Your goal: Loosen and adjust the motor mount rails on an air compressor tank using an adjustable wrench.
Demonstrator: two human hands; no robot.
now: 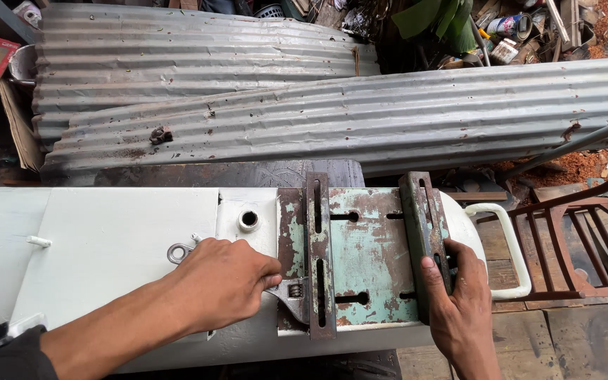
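Left hand [221,283] is wrapped tight around an adjustable wrench [286,294], fingers curled over the handle, and the ring end of that handle pokes out behind the knuckles toward the left. The wrench head sits right at the front edge of the rusty green plate [371,246], its open mouth up against the near end of the left slotted bar [318,253]. Over on the other side, the right hand [459,309] clamps the near end of the right slotted bar [425,239], thumb on top, fingers closed around its outer edge. Both bars lie across the plate from back to front, well apart, with worn paint between them. The plate rides on top of a big white tank [121,246], near its right end, where a white loop handle [511,246] sticks out. Just left of the plate, by its back corner, there's an open round port [249,219]. Behind the tank, corrugated metal sheets [346,112] lie stacked, and a rusty red frame [585,239] stands off to the right.
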